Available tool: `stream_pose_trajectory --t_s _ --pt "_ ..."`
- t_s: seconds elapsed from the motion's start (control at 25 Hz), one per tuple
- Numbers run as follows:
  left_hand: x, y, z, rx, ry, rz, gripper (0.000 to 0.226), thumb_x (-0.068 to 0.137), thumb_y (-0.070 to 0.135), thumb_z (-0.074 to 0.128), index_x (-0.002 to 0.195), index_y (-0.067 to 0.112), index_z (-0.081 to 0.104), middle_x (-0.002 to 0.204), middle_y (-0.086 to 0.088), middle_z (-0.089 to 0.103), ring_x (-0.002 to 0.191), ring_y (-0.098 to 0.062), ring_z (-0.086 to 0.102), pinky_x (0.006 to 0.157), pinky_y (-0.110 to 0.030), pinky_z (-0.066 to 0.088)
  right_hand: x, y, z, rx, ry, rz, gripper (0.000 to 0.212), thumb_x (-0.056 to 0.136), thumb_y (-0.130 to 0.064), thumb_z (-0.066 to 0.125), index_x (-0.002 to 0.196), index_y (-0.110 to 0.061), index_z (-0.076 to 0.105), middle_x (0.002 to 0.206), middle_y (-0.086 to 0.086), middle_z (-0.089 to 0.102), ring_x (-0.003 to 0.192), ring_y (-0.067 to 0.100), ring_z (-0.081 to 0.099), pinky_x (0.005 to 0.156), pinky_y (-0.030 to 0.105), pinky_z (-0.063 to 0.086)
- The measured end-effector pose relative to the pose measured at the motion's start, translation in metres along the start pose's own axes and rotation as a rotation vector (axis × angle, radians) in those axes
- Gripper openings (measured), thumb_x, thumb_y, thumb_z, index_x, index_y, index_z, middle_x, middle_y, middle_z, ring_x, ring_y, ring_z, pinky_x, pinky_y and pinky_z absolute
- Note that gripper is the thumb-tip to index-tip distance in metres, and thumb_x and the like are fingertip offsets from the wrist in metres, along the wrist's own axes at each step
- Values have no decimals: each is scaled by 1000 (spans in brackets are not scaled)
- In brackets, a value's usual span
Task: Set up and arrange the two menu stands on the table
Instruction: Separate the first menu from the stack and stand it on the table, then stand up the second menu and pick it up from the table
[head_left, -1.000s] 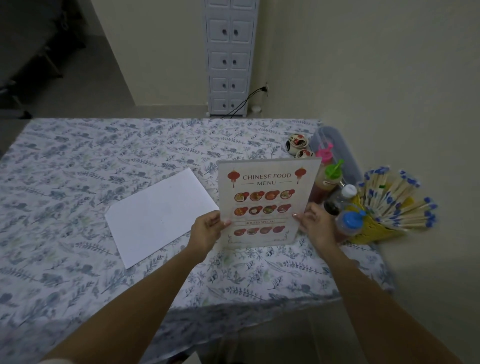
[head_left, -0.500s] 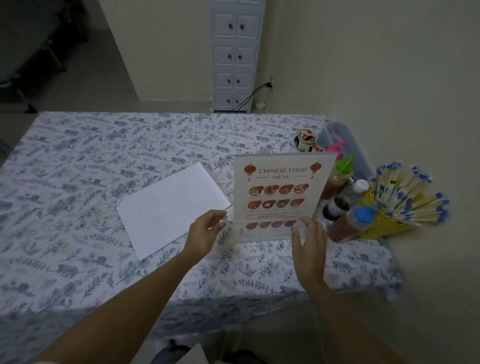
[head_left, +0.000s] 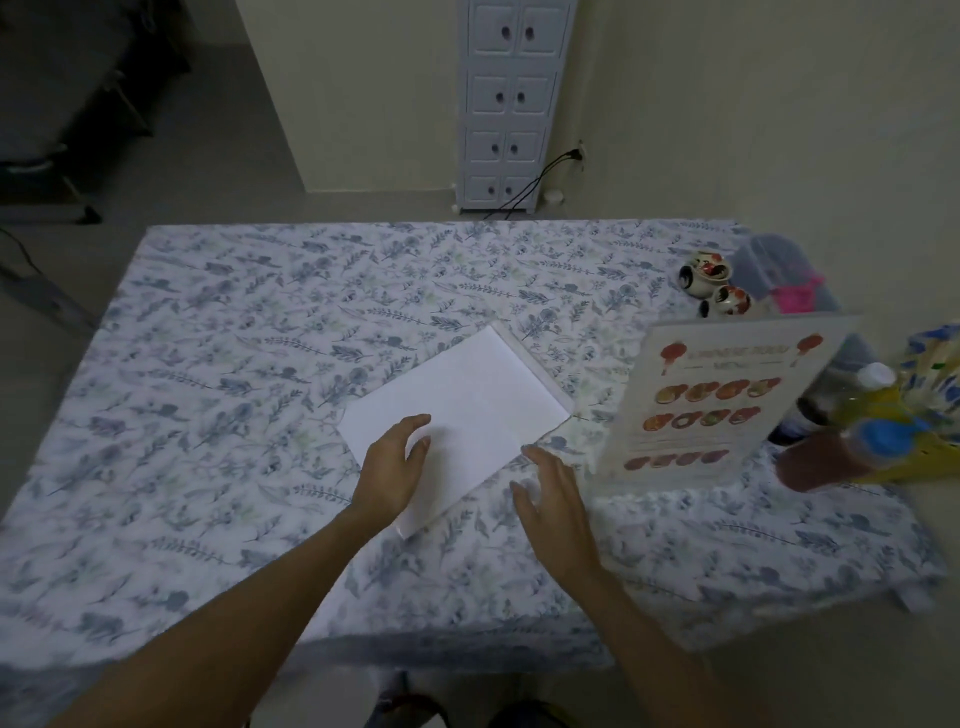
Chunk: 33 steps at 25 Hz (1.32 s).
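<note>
Both hands have left the upright menu, now standing alone at right of frame. My left hand rests open on the flat white sheet at centre; my right hand hovers open beside its near corner.

White tablecloth with blue-grey leaf print; plain white sheet; menu stand white with red-orange dishes.

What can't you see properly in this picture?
- Standing menu stand, head view: motion blur smears its title and the dish pictures.
- Flat menu stand: it lies blank side up, so its printed side is hidden; the left hand covers a corner.
- Bottles at the right: blurred, and partly behind the standing menu.
- Yellow holder: cut off by the right edge.
</note>
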<state>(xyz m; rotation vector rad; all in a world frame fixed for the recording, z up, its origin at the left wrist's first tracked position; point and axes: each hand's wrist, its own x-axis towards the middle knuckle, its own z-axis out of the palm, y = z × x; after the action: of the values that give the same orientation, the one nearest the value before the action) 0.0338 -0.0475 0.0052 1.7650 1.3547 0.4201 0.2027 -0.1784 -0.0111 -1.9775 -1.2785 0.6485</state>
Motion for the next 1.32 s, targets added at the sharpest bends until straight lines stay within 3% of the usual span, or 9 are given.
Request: stream_pose_trajectory --t_s 0.16,0.32,0.52,0.68,0.88,1.0,1.12,1.2,1.32 --pt "48 -45 -44 159 -104 24 47 100 16 46 145 6 40 154 -10 40 144 -25 35 119 -35 26 23 -19 63 85 118 252 55 94 -19 57 144 -7 36 150 12 39 139 25 33 108 21 26" --pt "97 -63 -56 288 -267 75 57 100 19 46 151 3 25 161 -17 22 150 -30 16 122 -41 18 30 -33 108 84 283 561 76 93 -25 58 152 -3 15 160 17 19 148 29 19 121 37 18" --pt "122 -60 -39 347 -335 95 62 98 29 47 150 4 24 151 -21 37 139 -37 34 114 -44 31 33 -49 131 83 341 671 84 93 -31 57 153 -5 5 163 15 11 150 30 11 122 48 16" --pt "124 -58 -35 347 -224 150 58 95 30 55 144 6 36 135 -21 52 124 -37 46 102 -42 39 35 -48 128 107 317 658 76 95 -26 54 154 -11 9 164 13 7 151 30 10 121 51 16" --pt "118 -61 -44 159 -147 -86 41 95 26 56 129 4 50 124 -21 59 114 -34 55 97 -41 45 32 -42 118 102 253 600 60 100 -25 44 153 -14 18 164 10 6 152 25 4 123 49 10" --pt "104 -66 -53 112 -178 -93 35 101 25 44 133 13 47 114 -19 67 95 -30 63 81 -35 47 33 -28 102 21 139 508 53 101 -3 34 152 -12 23 164 8 12 152 20 7 124 41 9" --pt "102 -68 -66 78 -257 -107 48 102 25 43 149 30 35 133 -14 61 112 -31 62 91 -32 46 29 -16 77 -43 -2 338 63 93 12 43 150 -8 26 161 10 16 151 25 12 124 39 12" --pt "103 -65 -77 -168 -309 -244 49 100 21 49 147 31 40 151 -4 46 127 -28 54 105 -38 45 31 -14 60 -40 10 204 59 92 8 53 146 -3 33 158 16 24 149 30 17 122 46 19" --pt "104 -55 -95 -555 -332 -402 43 93 13 59 136 17 56 132 -6 63 99 -18 66 77 -29 56 47 -20 37 -42 67 114 48 94 5 49 140 -6 46 152 11 40 144 26 32 119 38 25"
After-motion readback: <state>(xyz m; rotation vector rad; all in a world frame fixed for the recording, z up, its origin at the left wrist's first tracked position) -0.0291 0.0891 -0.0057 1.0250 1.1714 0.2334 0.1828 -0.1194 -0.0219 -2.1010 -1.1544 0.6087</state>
